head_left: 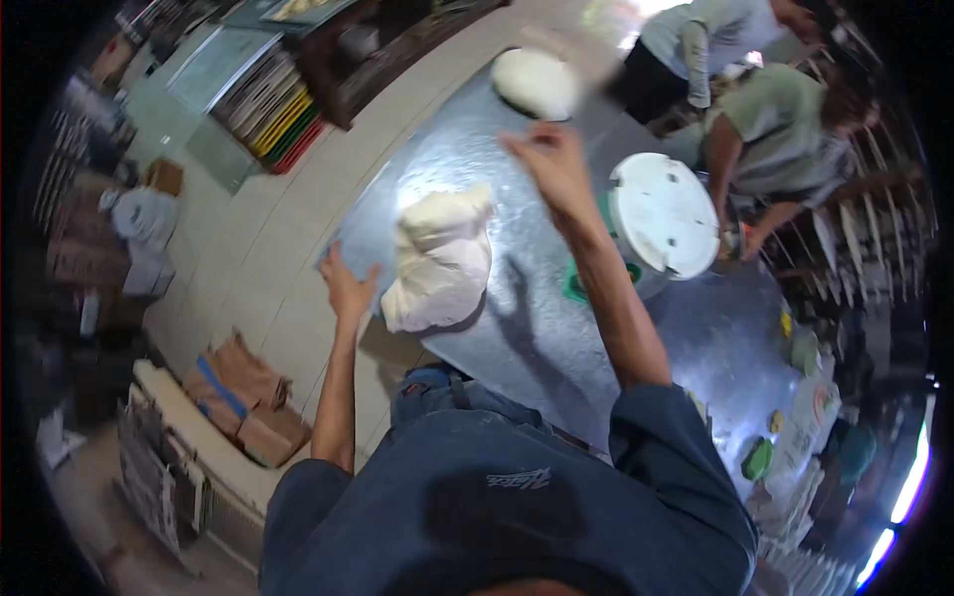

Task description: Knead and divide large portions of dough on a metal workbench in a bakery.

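Observation:
A large lump of pale dough (442,263), folded and uneven on top, lies on the grey metal table (527,338) in front of me. My left hand (350,288) is at the table's left edge beside the dough, fingers spread and holding nothing. Raised over the table beyond the dough is my right hand (553,171), its thumb apart from the partly bent fingers; I see nothing in it. A second, smoother round of dough (535,83) sits at the table's far end, past my right hand.
A white round plate (664,214) on a green base stands right of my right forearm. Two people (775,129) are at the table's far right side. Stacked coloured trays (273,119) stand across the tiled floor. Brown paper sacks (243,397) lie at the lower left.

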A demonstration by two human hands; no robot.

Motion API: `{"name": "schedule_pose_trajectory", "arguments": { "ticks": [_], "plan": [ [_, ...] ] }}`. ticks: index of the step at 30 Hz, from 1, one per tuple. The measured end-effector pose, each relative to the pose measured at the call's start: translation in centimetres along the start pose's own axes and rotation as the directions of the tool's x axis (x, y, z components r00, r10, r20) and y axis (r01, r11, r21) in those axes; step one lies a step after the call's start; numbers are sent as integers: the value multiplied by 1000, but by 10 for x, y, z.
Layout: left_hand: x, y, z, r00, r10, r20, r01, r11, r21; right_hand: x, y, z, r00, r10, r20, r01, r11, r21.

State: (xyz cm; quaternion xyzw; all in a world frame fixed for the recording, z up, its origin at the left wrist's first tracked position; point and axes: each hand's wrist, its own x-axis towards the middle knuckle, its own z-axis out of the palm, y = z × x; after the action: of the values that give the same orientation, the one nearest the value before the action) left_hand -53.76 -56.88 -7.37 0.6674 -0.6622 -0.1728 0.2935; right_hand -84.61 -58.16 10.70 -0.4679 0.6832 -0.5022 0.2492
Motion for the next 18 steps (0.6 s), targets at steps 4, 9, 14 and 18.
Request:
{"name": "schedule_pose_trajectory", "arguments": {
  "ticks": [4, 9, 14, 18],
  "plan": [
    [-23, -58, -71, 844, -536, 2, 511, 803, -307, -45, 71, 5, 930, 220, -295, -123, 942, 313],
    [-44, 12, -32, 973, -209, 94, 229, 900, -371, -150, 148, 50, 943, 328, 57, -333, 935, 123],
    [-52, 45, 18, 981, -120, 153, 165, 933, -321, -174, 110, 98, 953, 302, 18, -296, 942, -156],
    [-25, 33, 34, 904, -179, 387, 302, 910, -284, -143, 101, 167, 998, 42, 50, -14, 885, -466]
  ]
}}
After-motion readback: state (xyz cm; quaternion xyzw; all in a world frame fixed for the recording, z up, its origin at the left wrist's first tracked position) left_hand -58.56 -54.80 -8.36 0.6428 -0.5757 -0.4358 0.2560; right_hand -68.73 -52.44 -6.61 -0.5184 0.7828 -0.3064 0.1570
